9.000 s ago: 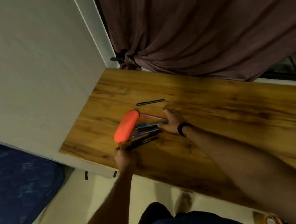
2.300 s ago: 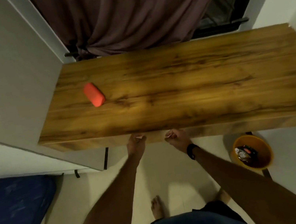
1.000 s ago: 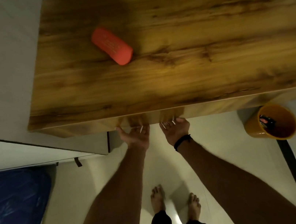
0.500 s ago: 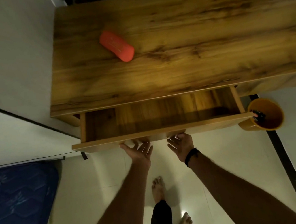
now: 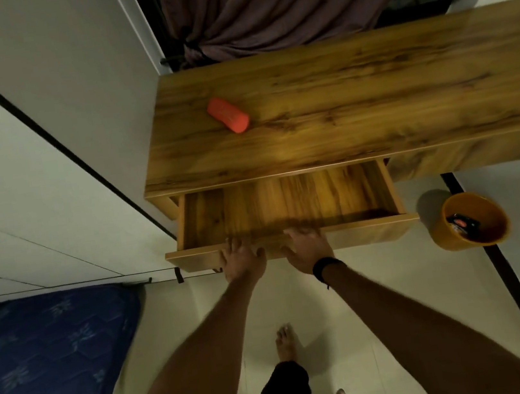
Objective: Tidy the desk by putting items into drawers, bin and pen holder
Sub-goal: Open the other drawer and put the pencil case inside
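drawer [image 5: 287, 206] pulled well out from under the front edge of desk [image 5: 355, 98], wooden floor inside bare and lit from above. left hand [image 5: 242, 260] and right hand [image 5: 308, 248] laid side by side on the drawer's front panel, near its middle, fingers hooked over the top lip, so both closed around that front edge; thumbs hidden, cannot tell where. black band [image 5: 324, 266] around the right wrist. orange pencil case [image 5: 229, 119] lying alone on the desk top, toward its left end, set at a slant, well apart from both hands and back from the drawer. orange bin [image 5: 468, 223] on the floor to the right of the drawer, just beyond its right front corner, with some dark item with a touch of red inside, too small to tell what. dark curtain [image 5: 273, 2] bunched and tied behind the desk's far edge. pale wardrobe panel [image 5: 34, 95] along the left, blue patterned mattress [image 5: 47, 363] low at the left. bare feet [image 5: 285, 343] on pale tiles below the forearms, one ahead of the other.
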Demonstrator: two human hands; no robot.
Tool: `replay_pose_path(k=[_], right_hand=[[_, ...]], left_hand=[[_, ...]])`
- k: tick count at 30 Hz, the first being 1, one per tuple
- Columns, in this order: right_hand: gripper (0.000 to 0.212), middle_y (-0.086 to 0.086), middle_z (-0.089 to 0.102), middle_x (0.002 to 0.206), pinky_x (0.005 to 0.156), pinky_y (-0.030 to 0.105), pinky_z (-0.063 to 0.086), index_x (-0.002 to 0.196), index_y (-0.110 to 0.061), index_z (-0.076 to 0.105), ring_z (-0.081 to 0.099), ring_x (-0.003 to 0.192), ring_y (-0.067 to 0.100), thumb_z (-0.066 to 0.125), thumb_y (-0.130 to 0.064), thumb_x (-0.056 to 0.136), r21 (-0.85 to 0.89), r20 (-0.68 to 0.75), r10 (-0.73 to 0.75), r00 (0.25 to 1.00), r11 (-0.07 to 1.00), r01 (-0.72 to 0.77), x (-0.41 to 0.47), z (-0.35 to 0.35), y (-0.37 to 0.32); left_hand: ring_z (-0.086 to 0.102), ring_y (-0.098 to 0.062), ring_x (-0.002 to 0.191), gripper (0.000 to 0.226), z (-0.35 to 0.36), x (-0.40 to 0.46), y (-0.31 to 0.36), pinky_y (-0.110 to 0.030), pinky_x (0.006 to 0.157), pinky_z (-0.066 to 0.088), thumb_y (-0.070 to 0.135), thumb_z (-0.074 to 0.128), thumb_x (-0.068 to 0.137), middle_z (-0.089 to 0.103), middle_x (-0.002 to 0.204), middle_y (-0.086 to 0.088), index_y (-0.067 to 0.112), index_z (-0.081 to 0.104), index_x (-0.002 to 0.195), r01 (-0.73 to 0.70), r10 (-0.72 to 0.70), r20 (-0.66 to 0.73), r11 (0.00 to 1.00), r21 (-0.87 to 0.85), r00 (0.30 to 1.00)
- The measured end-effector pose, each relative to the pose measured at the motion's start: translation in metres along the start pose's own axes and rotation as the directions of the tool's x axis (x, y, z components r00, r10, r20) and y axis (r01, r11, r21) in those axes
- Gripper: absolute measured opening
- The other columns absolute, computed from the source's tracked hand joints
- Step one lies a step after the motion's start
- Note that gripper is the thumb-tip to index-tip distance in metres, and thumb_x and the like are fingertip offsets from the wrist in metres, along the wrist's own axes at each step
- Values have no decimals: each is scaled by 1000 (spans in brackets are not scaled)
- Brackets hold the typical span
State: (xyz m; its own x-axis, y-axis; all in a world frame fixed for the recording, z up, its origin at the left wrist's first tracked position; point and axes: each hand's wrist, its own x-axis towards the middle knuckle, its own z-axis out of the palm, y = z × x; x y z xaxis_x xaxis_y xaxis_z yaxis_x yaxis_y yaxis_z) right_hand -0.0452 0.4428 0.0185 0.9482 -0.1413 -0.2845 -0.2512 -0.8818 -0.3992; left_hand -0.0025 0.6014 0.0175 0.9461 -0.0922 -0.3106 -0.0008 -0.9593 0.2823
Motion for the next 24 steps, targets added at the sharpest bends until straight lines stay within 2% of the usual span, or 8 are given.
replay_pose_path(k=[3, 6, 8, 11, 17, 19, 21, 24], right_hand=[[44, 7, 63, 123, 96, 40, 43, 124, -24, 53, 58, 111, 30, 37, -53, 95, 7, 134, 36, 990, 999, -38, 10, -19, 8], [34, 5, 62, 120, 91, 38, 51, 119, -27, 56, 60, 108, 26, 47, -45, 92, 82, 156, 58, 986, 994, -71, 34, -41, 5], [31, 3, 62, 120, 91, 36, 50, 118, -29, 55, 59, 110, 24, 51, -41, 90, 122, 133, 42, 990, 991, -59, 60, -57, -4], [30, 1, 63, 120, 94, 34, 49, 117, -29, 55, 58, 114, 23, 55, -37, 88, 175, 48, 28, 998, 984, -36, 109, -86, -24], [45, 8, 50, 129, 95, 34, 46, 126, -23, 47, 55, 116, 29, 60, -31, 84, 210, -93, 4, 996, 978, 16, 222, -137, -69], [57, 10, 46, 134, 97, 38, 46, 135, -20, 39, 52, 121, 33, 60, -33, 84, 181, -90, 36, 995, 983, -19, 261, -145, -79], [69, 10, 41, 137, 96, 43, 48, 142, -19, 29, 48, 124, 35, 60, -39, 84, 159, -79, 65, 995, 986, -51, 297, -146, -88], [76, 11, 35, 144, 96, 45, 47, 143, -19, 23, 41, 130, 36, 63, -44, 84, 171, -47, 100, 994, 981, -90, 338, -139, -98]], left_hand=[[43, -31, 134, 52, -21, 3, 9, -57, 116, 17, 57, 33, 93, 54, 138, -8, 25, 58, 126, 63, -62, 55, 998, -27, 997], [49, -31, 126, 50, -42, 22, 16, -48, 109, 34, 52, 44, 91, 55, 134, -11, 18, 57, 125, 68, -60, 67, 989, -129, 996], [50, -31, 124, 51, -56, 45, 20, -42, 99, 45, 47, 51, 90, 49, 138, -11, 18, 53, 131, 28, -33, -21, 979, -201, 999], [50, -31, 124, 51, -83, 93, 29, -41, 90, 48, 38, 55, 88, 41, 145, -7, 24, 46, 136, -91, 56, -164, 972, -216, 985], [49, -33, 126, 51, -132, 210, 49, -40, 98, 45, 33, 60, 86, 48, 140, -11, 17, 49, 133, -133, 79, -197, 951, -280, 977], [47, -31, 130, 57, -140, 246, 50, -37, 102, 41, 37, 59, 88, 43, 148, -10, 19, 45, 140, -133, 99, -142, 958, -254, 985], [39, -31, 138, 65, -138, 278, 47, -39, 106, 36, 42, 56, 90, 28, 157, -8, 23, 32, 148, -113, 114, -8, 974, -198, 993], [8, -28, 150, 80, -123, 310, 39, -44, 119, 15, 55, 48, 91, 3, 163, -7, 23, 11, 154, -110, 111, 178, 994, -18, 978]])
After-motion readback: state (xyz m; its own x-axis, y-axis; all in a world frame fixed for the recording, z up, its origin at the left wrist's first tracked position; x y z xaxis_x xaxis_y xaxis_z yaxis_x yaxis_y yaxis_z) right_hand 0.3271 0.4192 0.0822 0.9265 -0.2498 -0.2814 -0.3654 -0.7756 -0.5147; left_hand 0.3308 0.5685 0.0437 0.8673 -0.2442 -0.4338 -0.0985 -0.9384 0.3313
